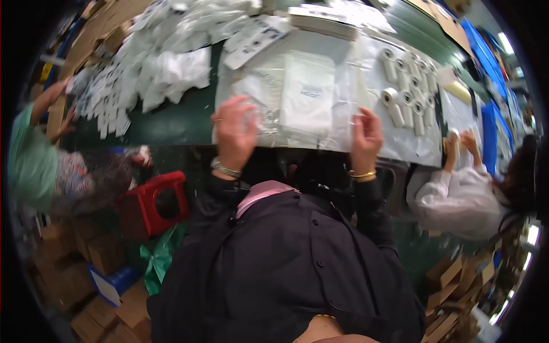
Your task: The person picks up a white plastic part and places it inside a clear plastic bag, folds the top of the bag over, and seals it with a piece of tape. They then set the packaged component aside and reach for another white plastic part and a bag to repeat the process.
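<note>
In front of me a stack of flat clear-and-white plastic bags (307, 108) lies on the table, with small dark print on the top one. My left hand (235, 132), slightly blurred, is raised at the left edge of the bags with its fingers apart and nothing visible in them. On the other side, my right hand (367, 136) hovers by the table's front edge, its fingers loosely bent and no object showing between them. Crumpled clear film (257, 94) lies between my left hand and the stack.
White packaged pieces (177, 74) are heaped at the left. Flat cards (323, 22) are stacked behind the bags. Several white rolls (405, 100) stand at the right. Co-workers sit at both sides. A red stool (143, 208) stands below left, near cardboard boxes (106, 251).
</note>
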Motion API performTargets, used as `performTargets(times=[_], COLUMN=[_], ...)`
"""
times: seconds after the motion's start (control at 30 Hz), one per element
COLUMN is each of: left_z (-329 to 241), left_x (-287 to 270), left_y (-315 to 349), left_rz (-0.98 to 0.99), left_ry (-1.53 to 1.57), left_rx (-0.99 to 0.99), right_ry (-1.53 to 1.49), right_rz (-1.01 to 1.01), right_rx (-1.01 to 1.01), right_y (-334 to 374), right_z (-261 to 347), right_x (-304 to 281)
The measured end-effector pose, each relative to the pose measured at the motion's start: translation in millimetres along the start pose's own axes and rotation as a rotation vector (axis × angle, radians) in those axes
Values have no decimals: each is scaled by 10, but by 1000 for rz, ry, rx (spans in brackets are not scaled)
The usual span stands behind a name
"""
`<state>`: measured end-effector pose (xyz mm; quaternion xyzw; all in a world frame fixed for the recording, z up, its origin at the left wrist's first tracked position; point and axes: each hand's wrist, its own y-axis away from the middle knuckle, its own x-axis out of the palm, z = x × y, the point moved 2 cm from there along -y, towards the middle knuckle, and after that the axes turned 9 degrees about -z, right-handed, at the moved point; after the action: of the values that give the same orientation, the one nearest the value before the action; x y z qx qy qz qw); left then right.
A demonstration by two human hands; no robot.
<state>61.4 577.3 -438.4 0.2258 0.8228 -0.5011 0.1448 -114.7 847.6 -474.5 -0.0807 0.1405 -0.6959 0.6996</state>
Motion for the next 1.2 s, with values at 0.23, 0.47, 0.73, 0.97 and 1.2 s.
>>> performTargets(times=[0.23,0.47,0.73,0.97,1.2], left_z=[-219,-255,-189,-226,-310], left_x=[575,632,693,684,685], left_y=[268,418,406,451,466], left_rz=[225,253,259,267,250], left_ry=[222,67,122,123,116], left_rx=[229,180,145,132,151], right_ry=[199,634,968,866,844], right_rz=[-103,17,202,149,241], right_rx=[-105,-139,-317,-626,-717], right_y=[-1009,-1262,-927,-600,-183], right_z=[-970,-634,-34,73,248], right_x=[-1181,-770,-443,-497,-471])
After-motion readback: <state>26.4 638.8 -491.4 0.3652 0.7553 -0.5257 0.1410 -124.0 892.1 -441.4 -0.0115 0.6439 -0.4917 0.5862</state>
